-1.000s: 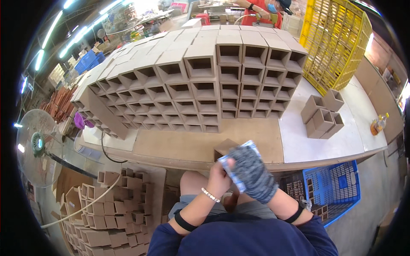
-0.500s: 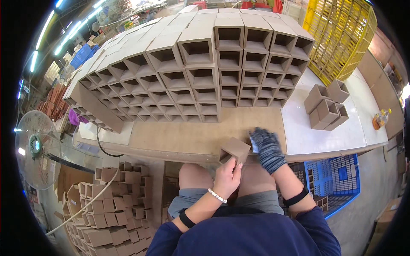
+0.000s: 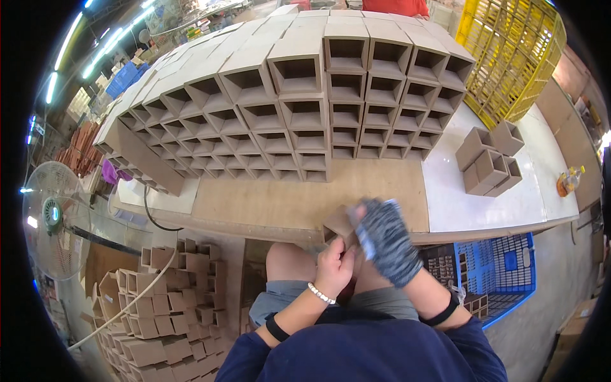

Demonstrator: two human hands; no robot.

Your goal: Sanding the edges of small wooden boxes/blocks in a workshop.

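At the table's front edge, my bare left hand (image 3: 335, 265) is closed on a brown hollow square block (image 3: 338, 223), gripping its near side. My right hand (image 3: 386, 240), in a grey knitted glove, is against the right side of that block and partly hides it. Closed in the glove is a pale, bluish-white flat piece (image 3: 367, 244), blurred and mostly covered by the fingers, so its kind is unclear. Beyond both hands, a wide stack of similar hollow blocks (image 3: 299, 105) stands on the table with the square openings toward me.
Several loose blocks (image 3: 489, 162) sit at the table's right, near a yellow crate (image 3: 509, 57) and a small bottle (image 3: 569, 181). Below are a blue crate (image 3: 496, 274) on the right and piled blocks (image 3: 165, 318) on the left. A fan (image 3: 52, 213) stands far left.
My gloved right hand has moved left from beside the block and now overlaps its right side. The block in my left hand has shifted slightly and is now more hidden.
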